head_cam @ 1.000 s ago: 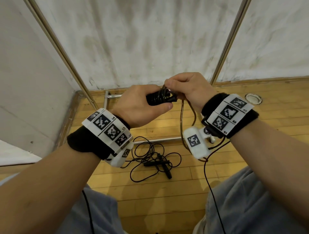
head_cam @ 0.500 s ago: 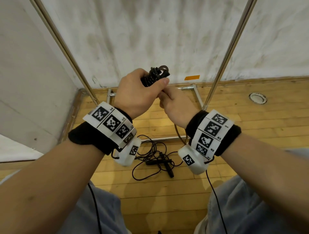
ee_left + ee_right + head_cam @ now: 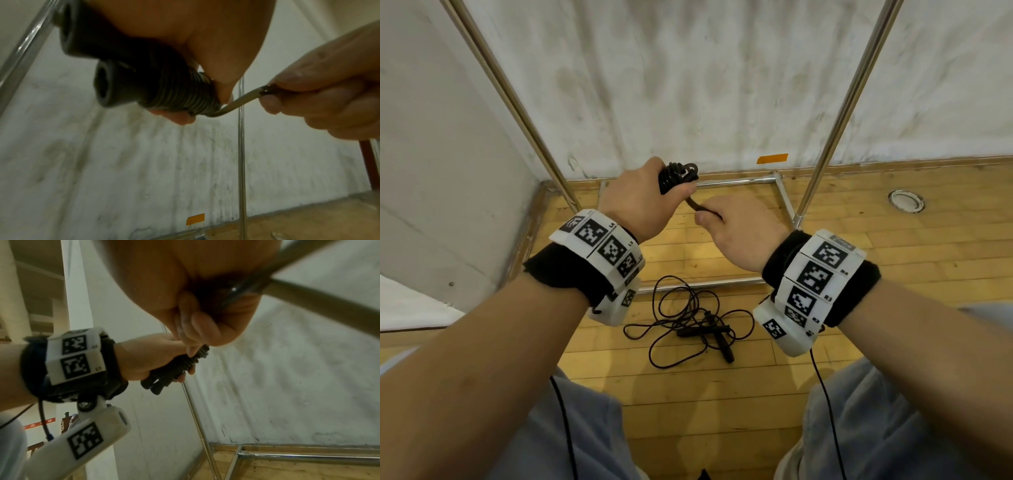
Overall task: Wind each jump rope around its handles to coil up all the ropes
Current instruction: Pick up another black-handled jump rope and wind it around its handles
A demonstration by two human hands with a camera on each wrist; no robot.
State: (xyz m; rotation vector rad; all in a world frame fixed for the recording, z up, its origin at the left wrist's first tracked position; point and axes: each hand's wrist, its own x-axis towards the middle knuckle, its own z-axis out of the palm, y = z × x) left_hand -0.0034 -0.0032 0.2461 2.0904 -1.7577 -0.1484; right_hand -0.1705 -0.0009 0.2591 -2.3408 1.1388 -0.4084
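Hands (image 3: 640,202) — coiled handles (image 3: 156,87), rope end (image 3: 242,99) pinched.

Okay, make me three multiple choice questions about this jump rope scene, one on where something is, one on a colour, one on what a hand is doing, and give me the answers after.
1. Where does the loose black jump rope lie?
A. on the wooden floor
B. over the metal rail
C. across the person's lap

2. What colour is the small tape strip on the wall?
A. blue
B. orange
C. green

3. What is the right hand doing?
A. resting flat on the floor
B. hanging idle
C. pinching the cord end

Answers:
1 A, the loose black jump rope sprawls uncoiled on the wooden floor.
2 B, the tape strip is orange.
3 C, the right hand pinches the cord end leading from the wound black handles that the left hand grips.
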